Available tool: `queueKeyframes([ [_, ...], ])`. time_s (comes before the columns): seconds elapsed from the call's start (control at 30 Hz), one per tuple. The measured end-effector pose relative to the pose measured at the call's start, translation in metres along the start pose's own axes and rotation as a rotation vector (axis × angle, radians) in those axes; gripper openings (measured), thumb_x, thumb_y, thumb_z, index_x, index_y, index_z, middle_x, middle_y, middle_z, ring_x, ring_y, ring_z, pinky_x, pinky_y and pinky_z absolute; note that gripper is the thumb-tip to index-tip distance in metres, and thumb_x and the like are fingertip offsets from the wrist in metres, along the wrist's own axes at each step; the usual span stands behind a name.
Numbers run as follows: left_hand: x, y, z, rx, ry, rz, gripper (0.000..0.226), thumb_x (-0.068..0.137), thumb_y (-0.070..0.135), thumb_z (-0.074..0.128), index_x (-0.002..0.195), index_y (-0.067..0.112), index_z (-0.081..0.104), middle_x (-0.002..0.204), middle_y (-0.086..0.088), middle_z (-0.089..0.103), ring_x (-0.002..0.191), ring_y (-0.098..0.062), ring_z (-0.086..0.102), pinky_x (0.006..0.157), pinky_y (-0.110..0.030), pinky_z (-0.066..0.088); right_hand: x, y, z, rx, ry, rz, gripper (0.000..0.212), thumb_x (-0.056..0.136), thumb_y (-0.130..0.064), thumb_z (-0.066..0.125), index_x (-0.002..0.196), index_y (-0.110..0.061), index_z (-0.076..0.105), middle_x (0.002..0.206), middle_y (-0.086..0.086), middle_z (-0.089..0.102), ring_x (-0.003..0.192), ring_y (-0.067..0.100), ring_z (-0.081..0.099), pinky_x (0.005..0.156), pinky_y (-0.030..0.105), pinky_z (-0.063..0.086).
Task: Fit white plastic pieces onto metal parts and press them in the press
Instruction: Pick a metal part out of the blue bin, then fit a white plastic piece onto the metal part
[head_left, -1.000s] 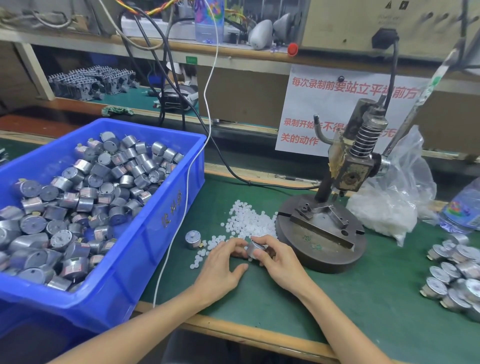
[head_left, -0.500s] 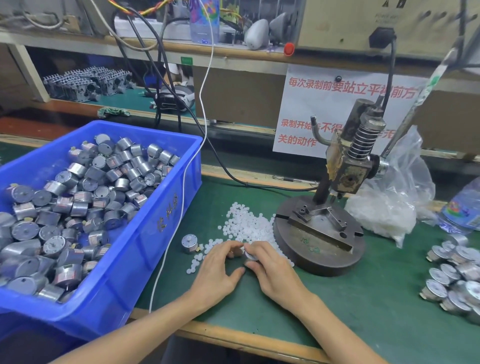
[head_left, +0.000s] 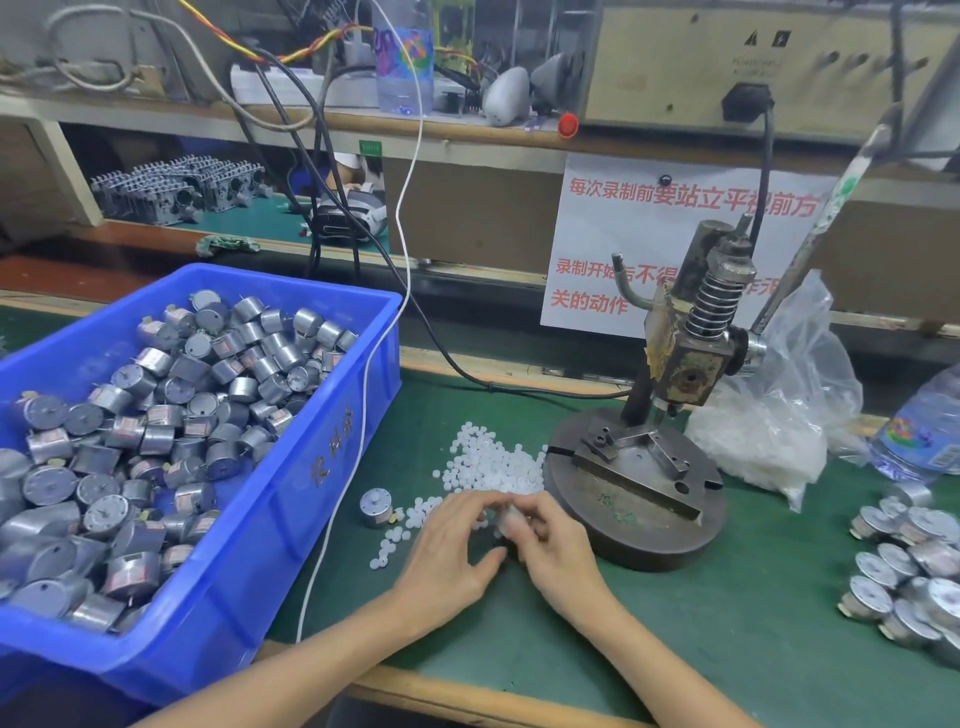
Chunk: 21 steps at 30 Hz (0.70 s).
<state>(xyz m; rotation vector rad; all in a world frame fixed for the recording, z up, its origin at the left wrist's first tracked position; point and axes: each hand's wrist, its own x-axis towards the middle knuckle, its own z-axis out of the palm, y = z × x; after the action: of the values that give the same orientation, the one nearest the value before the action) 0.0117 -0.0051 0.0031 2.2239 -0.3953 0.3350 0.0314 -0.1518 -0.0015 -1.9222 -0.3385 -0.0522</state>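
My left hand (head_left: 449, 551) and my right hand (head_left: 556, 545) meet on the green mat, just left of the press base (head_left: 636, 519). Between their fingertips sits a small metal part (head_left: 506, 517), mostly hidden and blurred; my right hand grips it and my left fingertips pinch at its top. A heap of white plastic pieces (head_left: 491, 462) lies right behind the hands. One loose metal part (head_left: 375, 506) stands on the mat to the left. The hand press (head_left: 691, 358) rises at the back of its round base.
A blue bin (head_left: 291, 499) full of metal parts fills the left. A white cable (head_left: 363, 395) runs down beside it. A plastic bag (head_left: 779, 415) of white pieces lies behind the press. Several metal parts (head_left: 909, 566) are piled at the right, near a water bottle (head_left: 919, 431).
Both hands have drawn closer together around the metal part and shifted slightly toward the white pieces. The rest of the bench is unchanged.
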Motion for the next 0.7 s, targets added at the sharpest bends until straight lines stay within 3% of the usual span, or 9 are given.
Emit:
queueKeyframes([
  [0.07,0.015,0.011,0.001,-0.034,0.013,0.046,0.037,0.077,0.008,0.068,0.112,0.020,0.060,0.106,0.014,0.057,0.101,0.000,0.050,0.091,-0.013,0.037,0.004,-0.010,-0.006,0.395,0.111,0.221,0.024,0.089,-0.023,0.059,0.096,0.000,0.058,0.060,0.001,0.058,0.048,0.013,0.047,0.044,0.020,0.038],
  [0.17,0.042,0.024,0.006,-0.080,-0.034,0.085,0.035,0.080,0.016,0.070,0.113,0.021,0.060,0.102,0.012,0.057,0.096,0.002,0.049,0.088,-0.014,0.037,0.011,-0.023,-0.025,0.597,0.167,0.404,0.031,0.097,-0.029,0.048,0.093,0.001,0.055,0.063,0.013,0.057,0.039,0.012,0.044,0.036,0.021,0.032],
  [0.27,0.070,0.040,0.018,-0.053,-0.105,0.136,0.032,0.081,0.027,0.070,0.110,0.019,0.060,0.096,0.009,0.056,0.090,-0.007,0.048,0.086,-0.024,0.039,0.016,-0.030,-0.050,0.576,0.217,0.461,0.031,0.103,-0.026,0.036,0.096,0.000,0.051,0.055,0.009,0.051,0.033,0.013,0.044,0.031,0.019,0.030],
  [0.37,0.098,0.057,0.039,0.016,-0.119,0.152,0.032,0.082,0.033,0.068,0.109,0.017,0.061,0.097,0.005,0.056,0.093,-0.013,0.047,0.087,-0.029,0.038,0.019,-0.029,-0.076,0.471,0.341,0.444,0.019,0.103,-0.018,0.035,0.105,-0.005,0.047,0.061,0.011,0.054,0.033,0.014,0.047,0.030,0.019,0.032],
  [0.43,0.113,0.065,0.056,0.116,-0.144,0.155,0.036,0.083,0.036,0.065,0.113,0.018,0.060,0.107,0.001,0.055,0.101,-0.017,0.045,0.090,-0.028,0.033,0.018,-0.024,-0.092,0.394,0.382,0.442,0.015,0.101,-0.012,0.036,0.113,-0.010,0.045,0.069,0.015,0.060,0.036,0.016,0.050,0.031,0.021,0.036],
  [0.53,0.127,0.069,0.077,0.279,-0.148,0.140,0.042,0.084,0.044,0.061,0.119,0.022,0.058,0.121,0.002,0.049,0.113,-0.017,0.037,0.093,-0.025,0.024,0.013,-0.015,-0.111,0.309,0.388,0.442,0.025,0.096,-0.002,0.039,0.117,-0.016,0.040,0.076,0.018,0.067,0.040,0.017,0.052,0.034,0.024,0.039],
  [0.7,0.137,0.068,0.089,0.226,-0.057,0.031,0.048,0.075,0.044,0.069,0.118,0.025,0.059,0.118,0.009,0.057,0.110,-0.014,0.043,0.090,-0.024,0.026,0.009,-0.010,-0.138,0.085,0.471,0.344,0.028,0.089,0.001,0.043,0.110,-0.015,0.052,0.063,0.003,0.067,0.045,0.010,0.053,0.042,0.020,0.039],
])
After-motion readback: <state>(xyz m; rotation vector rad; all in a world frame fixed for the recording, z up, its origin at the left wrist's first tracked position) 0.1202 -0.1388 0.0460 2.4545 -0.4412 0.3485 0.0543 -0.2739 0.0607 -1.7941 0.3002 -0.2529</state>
